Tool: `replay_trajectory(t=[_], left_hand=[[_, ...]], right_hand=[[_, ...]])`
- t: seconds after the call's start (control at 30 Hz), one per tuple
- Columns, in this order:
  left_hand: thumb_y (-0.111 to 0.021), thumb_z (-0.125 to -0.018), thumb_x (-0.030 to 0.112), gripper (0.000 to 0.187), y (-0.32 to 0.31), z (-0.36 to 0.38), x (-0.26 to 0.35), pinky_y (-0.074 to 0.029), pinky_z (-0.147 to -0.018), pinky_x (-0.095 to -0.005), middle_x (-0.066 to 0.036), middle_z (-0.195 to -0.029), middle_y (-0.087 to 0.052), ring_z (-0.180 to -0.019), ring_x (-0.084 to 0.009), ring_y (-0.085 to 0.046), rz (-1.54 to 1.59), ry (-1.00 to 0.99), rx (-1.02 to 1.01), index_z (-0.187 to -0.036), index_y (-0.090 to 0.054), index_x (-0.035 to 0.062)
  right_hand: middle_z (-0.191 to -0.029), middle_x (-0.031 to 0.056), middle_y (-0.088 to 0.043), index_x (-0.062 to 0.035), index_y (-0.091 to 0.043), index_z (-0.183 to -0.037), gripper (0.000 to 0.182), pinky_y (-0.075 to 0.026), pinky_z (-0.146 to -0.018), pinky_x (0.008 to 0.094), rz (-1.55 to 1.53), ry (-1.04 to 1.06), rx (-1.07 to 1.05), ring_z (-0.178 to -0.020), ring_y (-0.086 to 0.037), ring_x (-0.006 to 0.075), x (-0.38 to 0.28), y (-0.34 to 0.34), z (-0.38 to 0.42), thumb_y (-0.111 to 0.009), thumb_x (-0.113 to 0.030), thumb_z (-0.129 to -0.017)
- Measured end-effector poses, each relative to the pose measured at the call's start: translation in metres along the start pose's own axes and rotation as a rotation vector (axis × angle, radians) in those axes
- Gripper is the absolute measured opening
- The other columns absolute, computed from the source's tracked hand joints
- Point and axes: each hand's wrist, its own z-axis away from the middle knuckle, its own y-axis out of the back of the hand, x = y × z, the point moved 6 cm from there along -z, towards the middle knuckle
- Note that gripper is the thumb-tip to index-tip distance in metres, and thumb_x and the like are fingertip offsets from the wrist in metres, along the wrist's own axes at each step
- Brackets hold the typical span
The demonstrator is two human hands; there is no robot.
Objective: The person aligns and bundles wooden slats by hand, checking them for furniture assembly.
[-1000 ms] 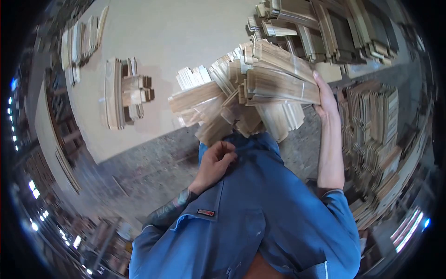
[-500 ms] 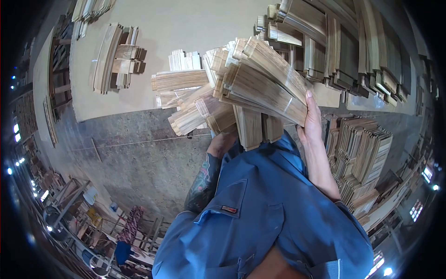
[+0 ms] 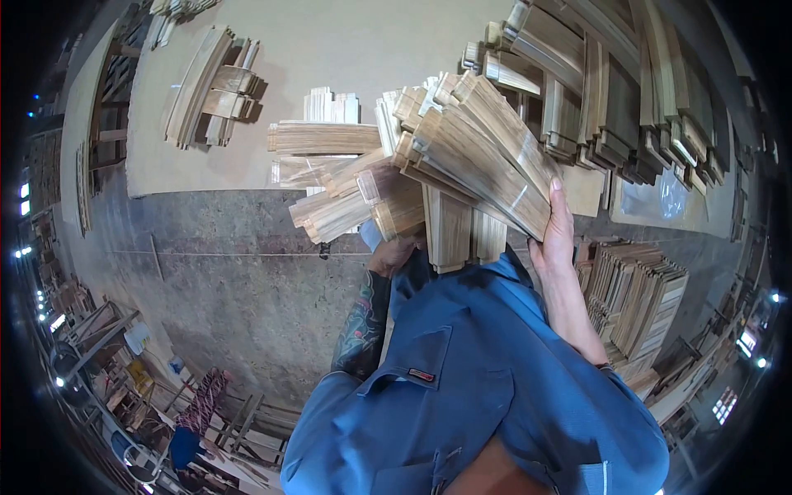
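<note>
My right hand [image 3: 554,224] is wrapped round the right end of a fanned bundle of wooden slats [image 3: 487,157], its thumb on top. Low on the left, my left hand [image 3: 394,254] is closed at the near ends of other wooden slats [image 3: 351,202] that fan out to the left; its fingers are partly hidden beneath them. Between the two hands, short wooden pieces [image 3: 450,231] point down towards my body. Behind the slats on the left, more wooden pieces [image 3: 330,140] lie on the pale table [image 3: 289,49].
A small stack of slats [image 3: 198,87] lies at the table's left. Large rows of wooden pieces [image 3: 610,91] fill the back right. Another stack [image 3: 635,297] stands below the table on the right. A person [image 3: 194,429] is at the lower left.
The view has shifted a little. The fanned slats and my right hand sit slightly lower and further right, with the bundle still held; the slats at my left hand have tilted slightly.
</note>
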Motion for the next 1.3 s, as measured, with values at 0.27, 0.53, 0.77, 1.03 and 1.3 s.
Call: replay_trajectory(t=[0.27, 0.53, 0.77, 1.03, 1.3], left_hand=[[-0.064, -0.086, 0.012, 0.044, -0.031, 0.007, 0.058, -0.049, -0.089, -0.034, -0.008, -0.12, -0.064, -0.106, -0.0186, -0.061, -0.131, 0.059, 0.166, -0.129, -0.058, 0.0027], [-0.063, -0.084, 0.013, 0.04, 0.071, -0.011, 0.015, -0.046, -0.081, -0.0289, -0.004, -0.108, -0.065, -0.093, -0.0146, -0.059, -0.521, -0.054, 0.051, -0.122, -0.061, 0.0033], [-0.062, -0.086, 0.022, 0.04, 0.036, -0.005, 0.081, -0.047, -0.085, -0.027, -0.002, -0.101, -0.066, -0.092, -0.0137, -0.06, -0.605, 0.127, -0.077, -0.12, -0.064, 0.0019], [-0.063, -0.082, 0.025, 0.025, 0.01, -0.009, 0.149, -0.048, -0.073, -0.0296, -0.002, -0.082, -0.063, -0.078, -0.0146, -0.06, -0.266, 0.172, 0.096, -0.087, -0.067, 0.001], [-0.062, -0.083, 0.025, 0.017, 0.02, -0.029, 0.172, -0.04, -0.076, -0.026, 0.004, -0.076, -0.055, -0.075, -0.0097, -0.051, -0.123, 0.05, 0.011, -0.082, -0.061, 0.0083]], right_hand=[[-0.13, 0.0086, -0.06, -0.0054, -0.049, -0.137, 0.064, -0.048, -0.098, 0.0364, 0.003, -0.02, 0.0, -0.116, -0.06, 0.0188, 0.007, -0.004, 0.001, -0.06, -0.051, -0.094], [-0.123, 0.0047, -0.063, -0.0097, -0.052, -0.135, 0.067, -0.05, -0.082, 0.0312, 0.018, -0.036, 0.03, -0.106, -0.063, 0.0161, 0.02, -0.018, 0.014, -0.061, -0.06, -0.09], [-0.127, 0.0014, -0.062, -0.0135, -0.052, -0.137, 0.067, -0.045, -0.09, 0.0343, -0.002, -0.04, 0.13, -0.113, -0.059, 0.0145, 0.032, -0.037, 0.022, -0.06, -0.062, -0.09], [-0.133, 0.0038, -0.059, -0.0115, -0.047, -0.142, 0.072, -0.04, -0.101, 0.0383, -0.044, -0.014, 0.169, -0.12, -0.055, 0.017, 0.04, -0.068, 0.026, -0.06, -0.06, -0.09], [-0.136, 0.0048, -0.057, -0.0102, -0.046, -0.143, 0.073, -0.039, -0.103, 0.0392, -0.031, -0.023, 0.227, -0.124, -0.053, 0.0191, 0.035, -0.099, 0.026, -0.061, -0.059, -0.091]])
